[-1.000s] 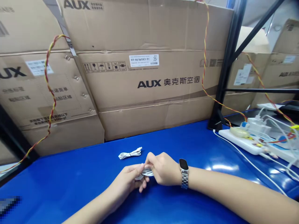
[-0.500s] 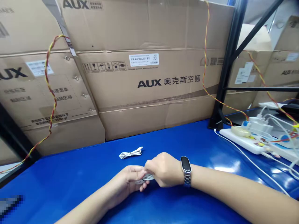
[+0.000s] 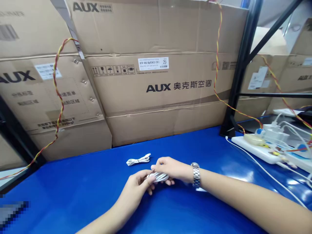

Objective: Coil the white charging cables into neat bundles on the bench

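A coiled white cable (image 3: 161, 176) is held between my two hands, a little above the blue tabletop. My left hand (image 3: 138, 187) grips its left end, thumb on top and fingers curled beneath. My right hand (image 3: 172, 169) is closed around the far side, some fingertips showing below the coil. Its thumb and forefinger pinch near a thin dark tie (image 3: 151, 173) at the coil's left end. Just beyond my hands lies a second bundled white cable (image 3: 138, 160), bound with a dark tie. A small white piece (image 3: 201, 189) shows below my right wrist; what it is I cannot tell.
Large cardboard boxes (image 3: 158, 107) stand along the back of the blue table (image 3: 80, 182). At right, a white power strip (image 3: 253, 150) carries plugs and trailing cables beside a black metal post (image 3: 235, 97). Twisted red-yellow wires (image 3: 58, 94) hang left and right. A pixelated dark object (image 3: 12, 213) lies lower left.
My right hand has turned, so its wristband now shows instead of the watch face. More of the coil is visible, and my left hand has rolled over with its thumb on top.
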Demonstrator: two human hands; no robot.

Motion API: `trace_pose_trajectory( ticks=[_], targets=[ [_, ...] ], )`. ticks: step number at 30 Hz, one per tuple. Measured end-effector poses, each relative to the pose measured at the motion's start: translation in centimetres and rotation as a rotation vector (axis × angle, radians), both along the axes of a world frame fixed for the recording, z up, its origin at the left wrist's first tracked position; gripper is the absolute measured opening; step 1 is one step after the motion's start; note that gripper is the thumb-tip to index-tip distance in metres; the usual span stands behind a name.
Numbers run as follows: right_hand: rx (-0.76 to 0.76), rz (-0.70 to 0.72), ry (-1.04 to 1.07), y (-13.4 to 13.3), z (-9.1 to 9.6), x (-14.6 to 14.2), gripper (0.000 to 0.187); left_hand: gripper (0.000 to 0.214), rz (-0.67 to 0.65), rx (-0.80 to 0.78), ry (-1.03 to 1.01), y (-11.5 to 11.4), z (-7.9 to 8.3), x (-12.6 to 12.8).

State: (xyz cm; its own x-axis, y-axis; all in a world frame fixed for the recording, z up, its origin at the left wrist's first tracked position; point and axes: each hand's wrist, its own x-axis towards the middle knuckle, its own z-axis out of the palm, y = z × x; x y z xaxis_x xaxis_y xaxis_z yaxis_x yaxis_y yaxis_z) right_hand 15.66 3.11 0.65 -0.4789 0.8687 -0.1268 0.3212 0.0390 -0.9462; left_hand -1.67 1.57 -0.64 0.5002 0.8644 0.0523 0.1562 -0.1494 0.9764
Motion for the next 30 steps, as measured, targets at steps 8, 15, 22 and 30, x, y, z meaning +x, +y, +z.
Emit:
trace_pose_trajectory(
  ticks=[8, 15, 22, 30],
  targets=[
    [-0.216, 0.229, 0.142, 0.1, 0.6, 0.5, 0.036, 0.017, 0.086, 0.204, 0.090, -1.2, 0.0, -0.1],
    [-0.294, 0.289, 0.197, 0.2, 0.6, 0.8, 0.030, 0.016, 0.063, 0.227, 0.069, -1.4, 0.0, -0.1],
    [-0.304, 0.284, 0.196, 0.3, 0.6, 0.6, 0.028, 0.017, 0.057, 0.175, 0.032, -1.1, -0.3, 0.0],
    [-0.189, 0.310, 0.169, 0.2, 0.6, 0.7, 0.028, 0.019, 0.062, 0.102, -0.011, -1.1, 0.2, -0.1]
  ],
)
